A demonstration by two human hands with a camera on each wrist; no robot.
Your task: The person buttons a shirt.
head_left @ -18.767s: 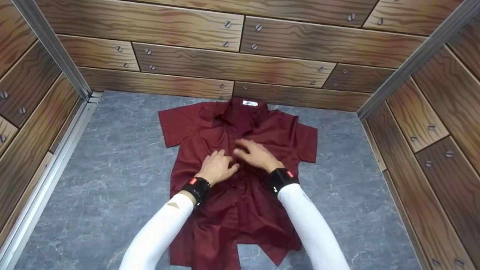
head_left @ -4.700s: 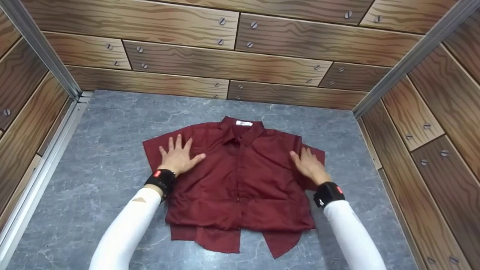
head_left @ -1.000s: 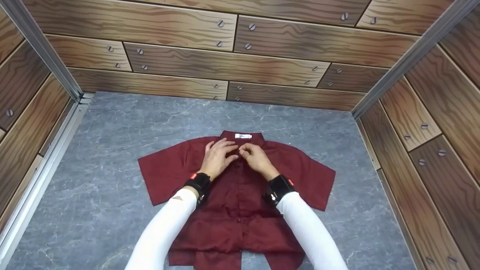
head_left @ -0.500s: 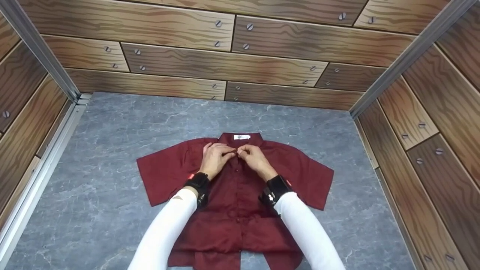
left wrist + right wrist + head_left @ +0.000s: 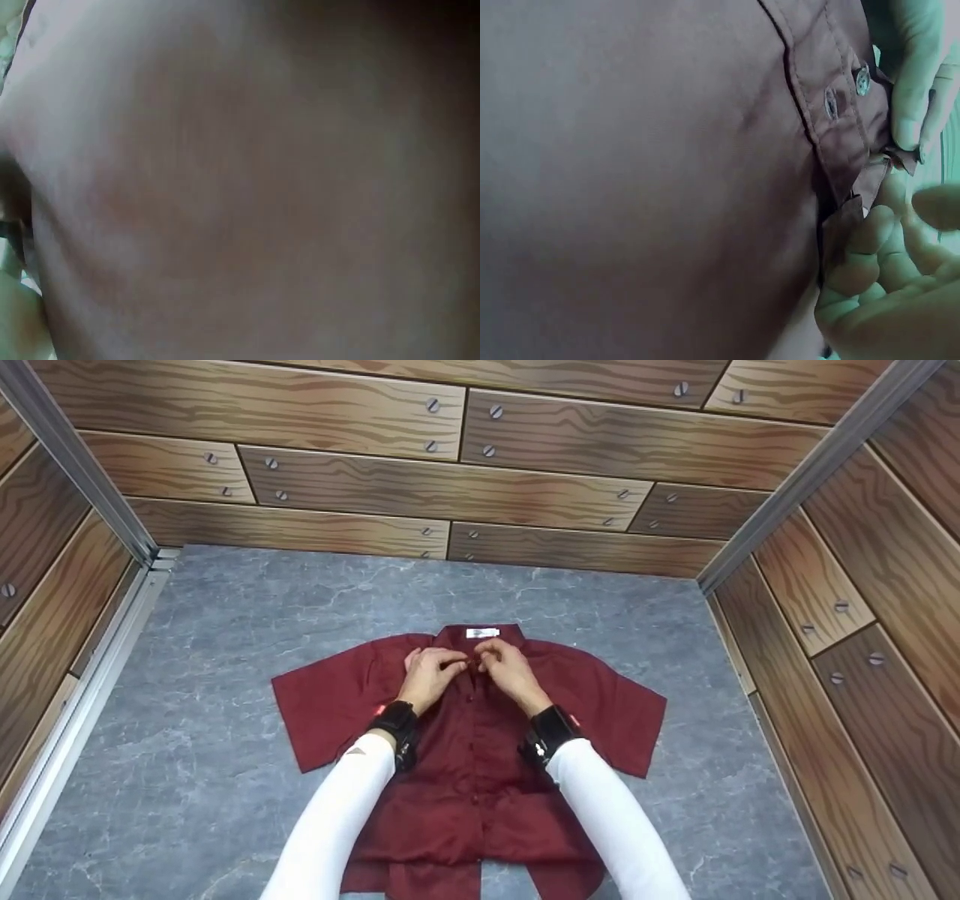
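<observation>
A dark red short-sleeved shirt (image 5: pixel 450 825) lies front up, its collar away from me and a white label (image 5: pixel 482 634) inside the neck. Just below the collar, my left hand (image 5: pixel 429 679) pinches the front edge between thumb and fingers. My right hand (image 5: pixel 511 673) is beside it, with curled fingers at the opposite edge. In the right wrist view, a button (image 5: pixel 862 80) and a buttonhole (image 5: pixel 831 103) show on the front strip near the left fingers (image 5: pixel 915 97). The right fingers (image 5: pixel 870 232) bend against the cloth below. Red cloth fills most of the left wrist view, blurred.
The shirt lies on a grey marbled surface (image 5: pixel 202 660). Wood-patterned panels (image 5: pixel 360 472) stand at the back and both sides, with metal rails (image 5: pixel 817 472) in the corners. Both forearms cross the lower part of the shirt.
Earlier, my hands were at mid-chest, then flat near the sleeves. The shirt was drawn nearer and its sleeves spread. In the last second, my fingers met at the collar, and the right ones shifted slightly upward.
</observation>
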